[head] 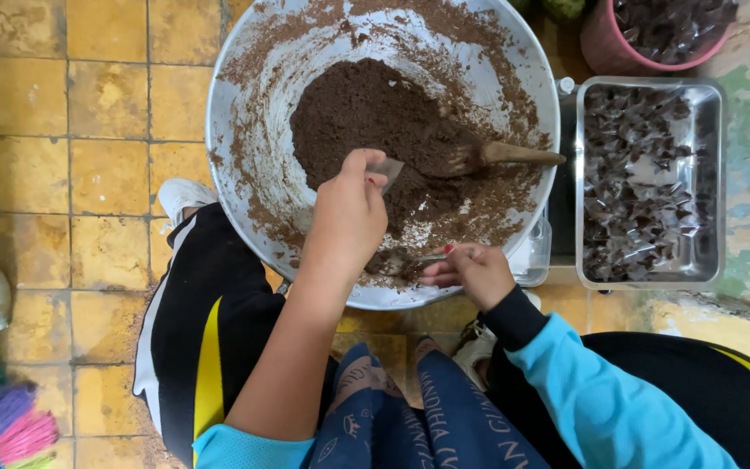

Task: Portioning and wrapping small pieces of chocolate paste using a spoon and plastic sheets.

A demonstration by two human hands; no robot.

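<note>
Brown powder (366, 113) lies heaped in the middle of the big metal bowl (236, 104) in front of my knees, with thinner smears and crumbs spread up the sides all the way round. My left hand (349, 217) reaches over the rim from six o'clock, its thumb and fingers pinched together on a small clear wrapper (388, 168) at the near edge of the heap. My right hand (472, 271) rests at the bowl's five o'clock edge, fingers closed on a small spoon (401, 260) whose bowl carries a dab of the brown stuff just above the rim. A wooden spoon (496, 155) lies stuck in the heap at three o'clock, its handle pointing out toward the bowl's side.

At three o'clock from the bowl, just beside it, stands a rectangular metal tray (713, 174) filled with small dark packets in clear wrapping. At one o'clock a pink tub (601, 48) holds more of the same. The floor is yellow tile (106, 174). At eight o'clock, well apart from the bowl, I see purple and pink bristles (10, 426).
</note>
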